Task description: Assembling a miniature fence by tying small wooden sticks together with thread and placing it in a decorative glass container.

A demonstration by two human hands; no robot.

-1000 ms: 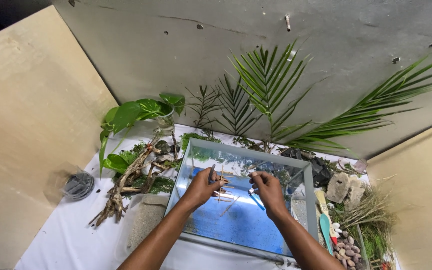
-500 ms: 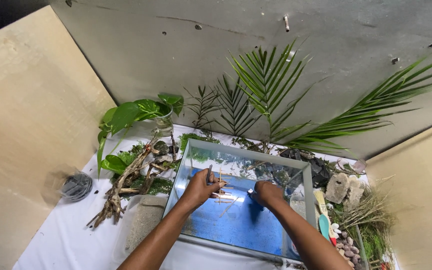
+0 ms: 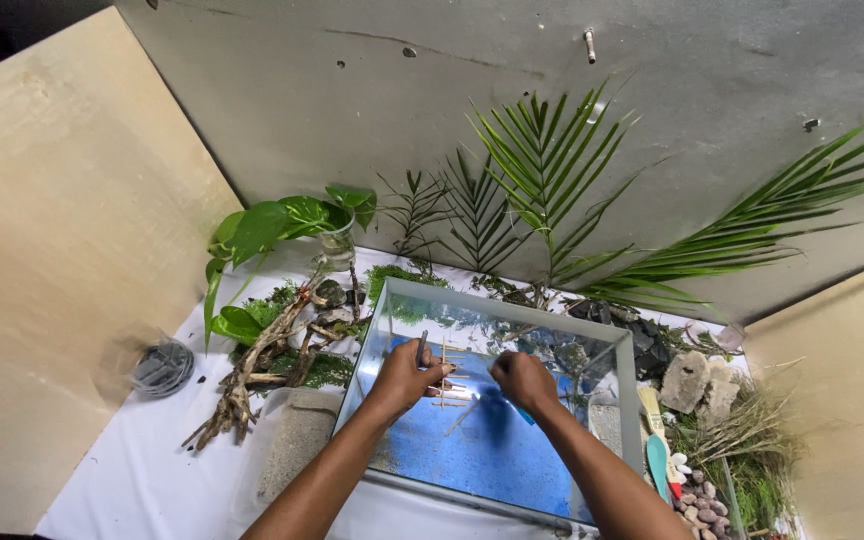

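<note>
Both hands work inside the glass tank (image 3: 624, 372), which sits centre-near on the white cloth (image 3: 142, 480) w/ a blue sand floor (image 3: 497, 455). Left hand (image 3: 407, 378) is closed on a small frame of thin wooden sticks (image 3: 446, 378), like a tiny ladder or fence, standing upright approx. mid-tank toward the far glass. A dark stick-like tool shows above the left knuckles. Right hand (image 3: 524, 380) is curled shut just right of the frame; a bit of blue-green shows under it, but can't tell what it pinches or if it touches the frame.

Doing it well, as I judge it: keep the frame vertical, left hand steadying low down, not at the frail top rungs. Press the feet straight down into the sand, no twisting, so joints don't snap. Right hand should pack sand at the base rather than push the sticks. Keep forearms clear of the tank rim.

Left of the tank: driftwood (image 3: 252, 375), broad-leaf plant (image 3: 272, 225). Far: palm fronds (image 3: 552, 170). Right: rocks (image 3: 697, 380), pebbles (image 3: 697, 500).
</note>
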